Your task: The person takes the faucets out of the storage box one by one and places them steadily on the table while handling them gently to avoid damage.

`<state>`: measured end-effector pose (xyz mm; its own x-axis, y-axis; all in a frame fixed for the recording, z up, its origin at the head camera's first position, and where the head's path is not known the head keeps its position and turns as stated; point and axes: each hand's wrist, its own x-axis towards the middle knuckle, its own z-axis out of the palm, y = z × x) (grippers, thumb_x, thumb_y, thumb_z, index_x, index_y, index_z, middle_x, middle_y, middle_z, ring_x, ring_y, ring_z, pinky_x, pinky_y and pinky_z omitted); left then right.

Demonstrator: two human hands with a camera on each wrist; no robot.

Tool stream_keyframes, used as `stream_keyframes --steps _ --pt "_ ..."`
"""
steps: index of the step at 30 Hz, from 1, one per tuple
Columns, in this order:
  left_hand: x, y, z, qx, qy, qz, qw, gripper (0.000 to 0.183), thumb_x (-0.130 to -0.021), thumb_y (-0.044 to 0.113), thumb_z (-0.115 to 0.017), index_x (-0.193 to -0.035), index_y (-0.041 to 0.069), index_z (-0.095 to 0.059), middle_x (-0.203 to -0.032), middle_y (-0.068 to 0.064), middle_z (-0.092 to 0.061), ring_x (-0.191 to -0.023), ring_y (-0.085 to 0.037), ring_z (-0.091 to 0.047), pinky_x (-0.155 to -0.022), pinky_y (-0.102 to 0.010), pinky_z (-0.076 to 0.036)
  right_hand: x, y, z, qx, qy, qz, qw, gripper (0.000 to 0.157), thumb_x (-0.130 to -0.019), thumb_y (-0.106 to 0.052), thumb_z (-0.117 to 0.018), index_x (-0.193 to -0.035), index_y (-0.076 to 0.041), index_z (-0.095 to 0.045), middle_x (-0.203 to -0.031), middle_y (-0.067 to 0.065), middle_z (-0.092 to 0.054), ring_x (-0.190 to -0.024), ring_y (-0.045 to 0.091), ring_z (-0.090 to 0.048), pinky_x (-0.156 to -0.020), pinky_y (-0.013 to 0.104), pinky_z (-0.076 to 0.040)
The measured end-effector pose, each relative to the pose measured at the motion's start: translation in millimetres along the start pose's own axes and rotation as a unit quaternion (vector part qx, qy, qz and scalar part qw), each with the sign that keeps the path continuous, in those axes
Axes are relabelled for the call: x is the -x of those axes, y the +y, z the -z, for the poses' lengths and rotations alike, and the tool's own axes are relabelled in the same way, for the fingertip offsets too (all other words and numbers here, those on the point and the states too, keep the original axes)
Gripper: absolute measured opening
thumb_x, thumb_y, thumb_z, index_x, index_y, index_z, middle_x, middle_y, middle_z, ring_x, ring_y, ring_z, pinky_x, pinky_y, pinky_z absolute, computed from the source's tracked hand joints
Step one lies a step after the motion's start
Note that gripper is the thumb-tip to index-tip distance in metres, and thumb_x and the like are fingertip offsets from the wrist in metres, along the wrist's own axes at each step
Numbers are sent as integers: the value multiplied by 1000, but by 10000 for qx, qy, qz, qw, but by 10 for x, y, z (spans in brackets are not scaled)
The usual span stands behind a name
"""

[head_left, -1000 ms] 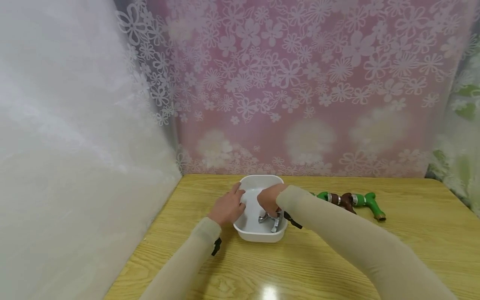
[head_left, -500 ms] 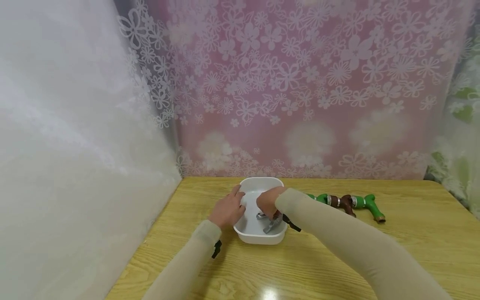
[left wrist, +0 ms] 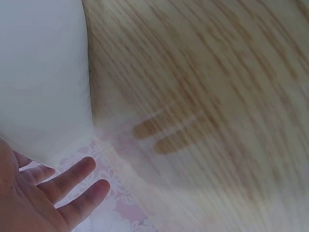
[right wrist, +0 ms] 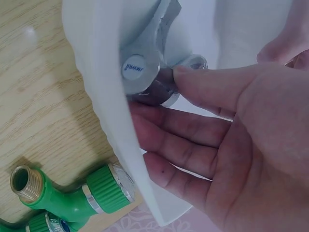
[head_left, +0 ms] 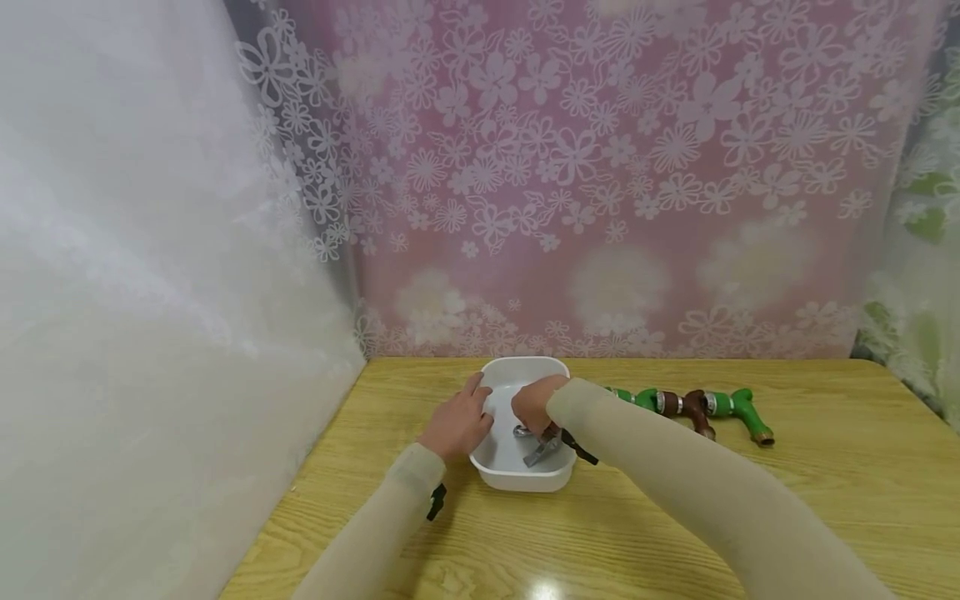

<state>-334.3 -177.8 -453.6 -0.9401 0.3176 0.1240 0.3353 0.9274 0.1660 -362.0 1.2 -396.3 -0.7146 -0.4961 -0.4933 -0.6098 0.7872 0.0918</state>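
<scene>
A white plastic basin (head_left: pixel 523 482) stands on the wooden table, with a chrome tap (head_left: pixel 540 452) inside near its front right side. My right hand (head_left: pixel 537 402) reaches into the basin and holds the tap. In the right wrist view, the thumb (right wrist: pixel 190 79) presses the tap body, with the fingers curled beneath; the lever's round cap (right wrist: pixel 133 67) carries blue lettering. My left hand (head_left: pixel 456 421) lies across the basin's left rim. Its fingers (left wrist: pixel 77 176) look spread and relaxed beside the basin wall in the left wrist view.
Right of the basin lie green valves (head_left: pixel 738 408) and a brown valve (head_left: pixel 678 404) in a row, partly behind my right sleeve. One green valve has a brass threaded end (right wrist: pixel 28 186). A pink floral curtain (head_left: pixel 600 208) hangs behind the table; pale sheeting (head_left: pixel 150 292) is at left.
The tap's lever has swung a little to the left within the basin as my right hand turned it. My left hand has stayed on the rim.
</scene>
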Motion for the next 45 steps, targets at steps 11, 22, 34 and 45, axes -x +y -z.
stream_keyframes --steps 11,22,34,45 --pt "-8 -2 4 -22 22 17 10000 46 -104 27 -47 -146 8 -50 -166 -10 -25 -131 -31 -57 -93 -47 -56 1 8 57 -207 96 120 9997 17 -96 -17 -64 -81 -15 -71 -75 5 -72 -52 9 -53 -52 25 -39" --pt "1 2 14 -24 40 40 10000 46 -102 26 -49 -144 7 -51 -165 -12 -27 -131 -30 -56 -95 -46 -55 153 2 58 -529 -116 117 9985 12 -83 -24 -79 -90 -30 -72 -89 -13 -65 -80 9 -53 -74 28 -44" --pt "1 4 16 -10 -6 42 10000 46 -103 26 -47 -145 8 -50 -166 -10 -25 -132 -30 -56 -97 -47 -54 109 55 -90 -493 225 160 9984 21 -78 -16 -82 -90 -28 -69 -83 -11 -63 -76 10 -54 -68 29 -44" --pt "-4 -1 1 -70 -8 33 10000 46 -103 27 -48 -145 9 -50 -165 -10 -26 -130 -30 -57 -95 -47 -55 125 51 -69 -566 510 414 9962 14 -82 -25 -79 -89 -26 -68 -83 -12 -65 -74 7 -58 -69 26 -50"
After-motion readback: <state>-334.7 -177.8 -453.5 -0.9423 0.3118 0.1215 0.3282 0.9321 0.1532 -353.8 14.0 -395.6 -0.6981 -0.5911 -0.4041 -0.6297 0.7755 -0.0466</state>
